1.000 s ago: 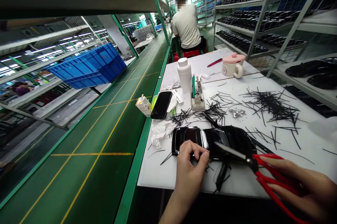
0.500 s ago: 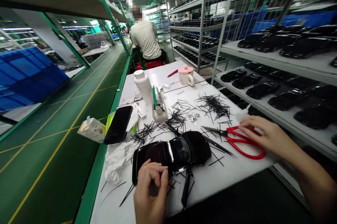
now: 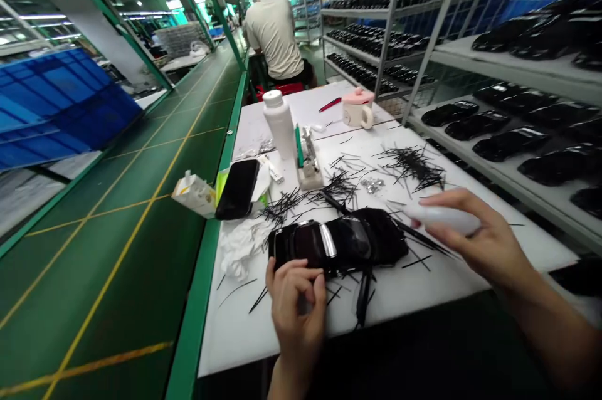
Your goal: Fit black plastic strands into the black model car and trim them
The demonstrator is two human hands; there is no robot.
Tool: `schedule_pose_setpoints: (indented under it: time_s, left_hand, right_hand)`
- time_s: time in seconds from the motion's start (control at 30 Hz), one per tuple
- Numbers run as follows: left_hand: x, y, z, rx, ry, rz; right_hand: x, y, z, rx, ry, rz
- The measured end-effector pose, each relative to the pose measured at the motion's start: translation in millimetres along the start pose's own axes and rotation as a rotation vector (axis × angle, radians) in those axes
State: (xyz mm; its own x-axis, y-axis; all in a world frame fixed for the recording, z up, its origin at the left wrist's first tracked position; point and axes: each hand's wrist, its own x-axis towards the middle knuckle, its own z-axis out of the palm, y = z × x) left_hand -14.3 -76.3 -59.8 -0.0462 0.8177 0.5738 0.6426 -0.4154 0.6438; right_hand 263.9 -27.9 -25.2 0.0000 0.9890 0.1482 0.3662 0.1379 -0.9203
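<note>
A glossy black model car lies on the white table. My left hand rests against its near side, fingers curled and thumb close to the index finger; whether anything is pinched there is hidden. In my right hand is a white squeeze bottle, held in the air right of the car with its thin nozzle pointing left. Black pointed tweezers lie past the car's right end. One slim black part sticks out toward me from the car's near side, another on the far side. The red scissors are almost wholly hidden behind my right hand.
Loose black strips and small silvery pieces are scattered beyond the car. Crumpled tissue, a phone, a white bottle and a lidded mug stand about. Left runs a green conveyor; right, racks of cars.
My right hand has picked up the white squeeze bottle from beside the scissors and turned it leftward, toward the car. My left hand stays at the car. The view has shifted.
</note>
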Motion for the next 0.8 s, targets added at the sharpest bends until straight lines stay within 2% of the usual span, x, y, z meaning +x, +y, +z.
schedule_pose_setpoints:
  time_s: [0.13,0.23,0.33,0.53,0.8]
  left_hand:
    - [-4.0,-1.0,-0.4,0.032,-0.037,-0.043]
    - [-5.5,-3.2,-2.1,0.019,-0.056,-0.043]
    - [-5.0,-3.9,-3.5,-0.013,-0.061,-0.034]
    - [-4.2,-3.6,-3.8,-0.049,-0.067,-0.033]
    - [-5.2,-5.9,-5.2,-0.085,-0.07,-0.048]
  right_hand:
    - [-20.1,-10.9,55.2,0.077,-0.018,-0.25]
    - [-18.4,-6.8,77.8,0.123,-0.094,-0.472]
    - [-13.3,-5.0,84.8,0.02,-0.135,-0.554]
    - [-11.4,-9.0,88.5,-0.138,-0.173,-0.61]
    - [-9.8,-10.9,90.3,-0.205,-0.219,-0.638]
